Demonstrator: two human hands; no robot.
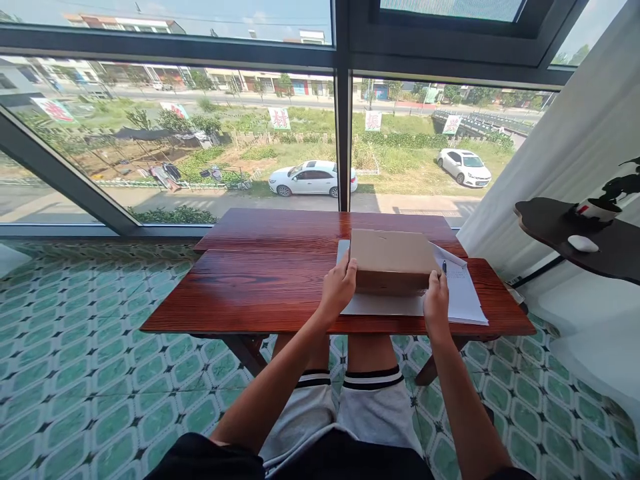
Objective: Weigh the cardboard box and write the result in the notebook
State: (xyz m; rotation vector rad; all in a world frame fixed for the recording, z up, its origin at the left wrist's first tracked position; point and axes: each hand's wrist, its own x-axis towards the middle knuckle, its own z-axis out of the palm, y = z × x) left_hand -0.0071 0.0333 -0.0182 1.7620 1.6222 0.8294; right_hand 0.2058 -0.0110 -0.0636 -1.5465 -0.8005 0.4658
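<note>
A closed brown cardboard box (393,253) is held between my two hands at the right half of the wooden table. My left hand (339,288) grips its left end, thumb toward the near side. At the right end, my right hand (437,303) is closed on the box's near corner. Below the box lies a flat grey sheet or folder (380,305), partly covered by it. White papers (467,300) with some writing are beside it on the right, and a dark pen (445,267) shows just past my right hand. Whether the box touches the sheet I cannot tell.
The dark red wooden table (250,287) stands against large windows. To the right, a white curtain (540,140) hangs beside a dark shelf (620,243) bearing a potted plant (600,208) and a white rounded object (583,244). Green patterned tiles (100,373) cover the floor.
</note>
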